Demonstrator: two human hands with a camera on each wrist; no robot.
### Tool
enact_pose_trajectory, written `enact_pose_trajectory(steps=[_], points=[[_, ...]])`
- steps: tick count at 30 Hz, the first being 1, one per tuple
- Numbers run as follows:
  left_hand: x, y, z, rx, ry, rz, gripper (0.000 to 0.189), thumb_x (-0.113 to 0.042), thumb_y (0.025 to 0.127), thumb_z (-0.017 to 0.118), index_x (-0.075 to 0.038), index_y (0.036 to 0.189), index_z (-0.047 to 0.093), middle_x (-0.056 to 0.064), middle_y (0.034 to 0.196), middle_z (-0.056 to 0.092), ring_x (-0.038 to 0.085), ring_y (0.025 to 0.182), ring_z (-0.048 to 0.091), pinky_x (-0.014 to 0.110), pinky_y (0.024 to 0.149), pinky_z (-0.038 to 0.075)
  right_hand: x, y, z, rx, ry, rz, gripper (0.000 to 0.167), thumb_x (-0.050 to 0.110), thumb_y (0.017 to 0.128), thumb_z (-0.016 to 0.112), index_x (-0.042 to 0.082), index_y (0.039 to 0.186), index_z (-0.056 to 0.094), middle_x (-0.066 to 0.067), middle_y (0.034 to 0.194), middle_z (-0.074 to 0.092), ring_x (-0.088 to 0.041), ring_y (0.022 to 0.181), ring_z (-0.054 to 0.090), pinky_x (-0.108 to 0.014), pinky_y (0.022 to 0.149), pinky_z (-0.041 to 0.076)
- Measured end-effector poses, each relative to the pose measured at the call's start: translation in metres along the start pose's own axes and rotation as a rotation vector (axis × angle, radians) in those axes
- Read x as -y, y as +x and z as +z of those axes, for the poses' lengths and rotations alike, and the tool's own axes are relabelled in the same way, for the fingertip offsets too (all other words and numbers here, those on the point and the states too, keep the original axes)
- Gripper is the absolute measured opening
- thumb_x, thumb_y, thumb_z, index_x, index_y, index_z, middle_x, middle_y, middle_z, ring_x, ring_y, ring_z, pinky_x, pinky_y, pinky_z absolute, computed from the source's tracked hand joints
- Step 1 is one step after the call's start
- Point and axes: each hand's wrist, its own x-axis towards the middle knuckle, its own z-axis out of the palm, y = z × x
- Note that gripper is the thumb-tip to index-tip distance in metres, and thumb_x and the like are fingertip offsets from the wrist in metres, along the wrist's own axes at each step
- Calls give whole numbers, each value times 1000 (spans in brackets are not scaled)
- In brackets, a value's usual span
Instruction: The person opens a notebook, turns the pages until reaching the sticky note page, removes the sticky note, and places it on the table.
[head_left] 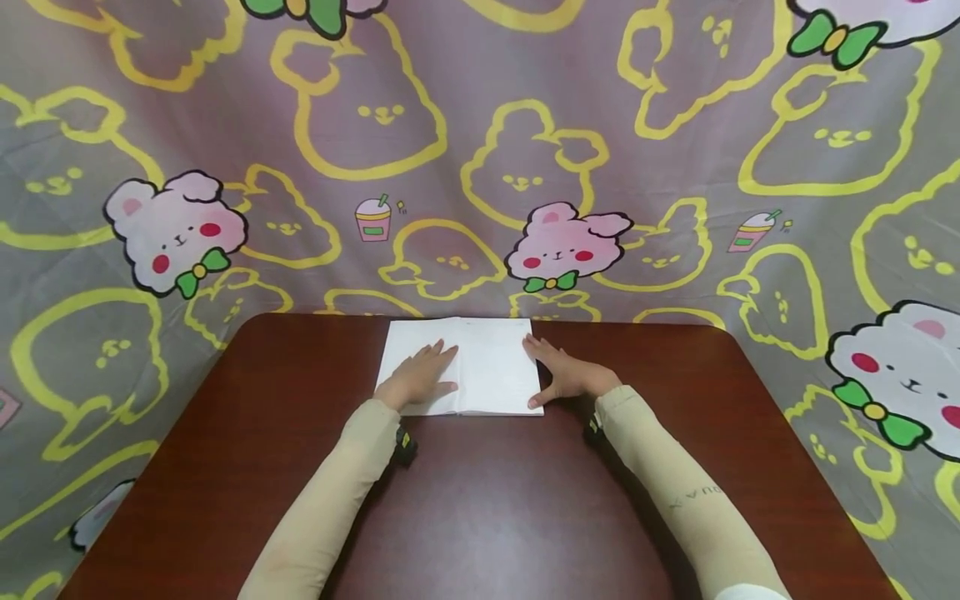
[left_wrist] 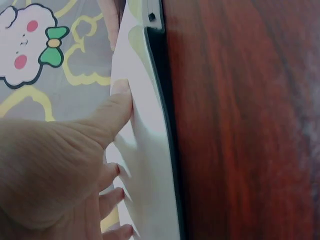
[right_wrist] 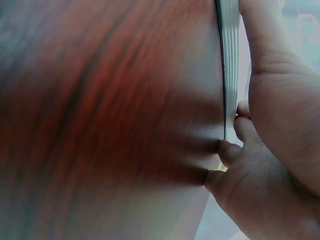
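A notebook [head_left: 495, 367] lay open and flat at twelve o'clock on the table [head_left: 480, 508], close to the far edge, its crease running roughly from twelve to six. Both visible pages looked mostly white, with faint small print near the top of the page on the three o'clock side.

The left hand [head_left: 420, 375] rested on the page at nine o'clock, fingers spread and fairly straight, thumb held apart and reaching toward the crease. It pressed on the paper and had nothing in its grasp. The right hand [head_left: 566, 377] was at three o'clock, loosely spread along the outer edge, the thumb at the notebook's four o'clock corner and the fingertips further up toward two. It touched the edge without closing round it. From the right wrist, the stacked pages showed above a dark cover, with two fingertips just past the edge.

Pale sleeves [head_left: 318, 504] came in from seven and five o'clock, a small black device [head_left: 405, 447] under each wrist. Beyond the table, from ten round to two, hung a grey cloth [head_left: 420, 196] with yellow outlines and cartoon animals.
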Motion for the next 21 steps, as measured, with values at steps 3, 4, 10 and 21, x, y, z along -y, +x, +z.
enact_pose_trajectory(steps=[3,4,10,21], points=[[-2,0,2,16,24,-15,72,-42,106,51,-10,163,22,21,168,14,47,152,19,65,119,25,0,-1,0,8,-12,10,126,44,78,87,1,163,4,-17,171,-1,-37,157,-3,-63,123,3],[-2,-1,3,19,36,-21,71,-42,106,50,-10,163,21,21,168,14,47,152,19,65,119,25,-1,0,0,12,-16,12,126,45,78,86,1,163,3,-17,171,-1,-37,157,-4,-62,123,3],[-8,-4,8,-43,70,-3,64,-36,107,49,-5,160,31,23,165,25,43,152,24,56,123,22,-1,0,-2,2,-3,6,125,43,78,87,1,163,5,-17,171,-1,-37,157,-3,-62,124,3],[-26,-19,14,-120,26,135,52,-31,105,56,-3,149,49,22,157,41,39,147,37,48,123,28,1,0,-2,7,-2,4,126,43,78,87,1,163,4,-18,171,0,-37,157,-2,-63,123,3]])
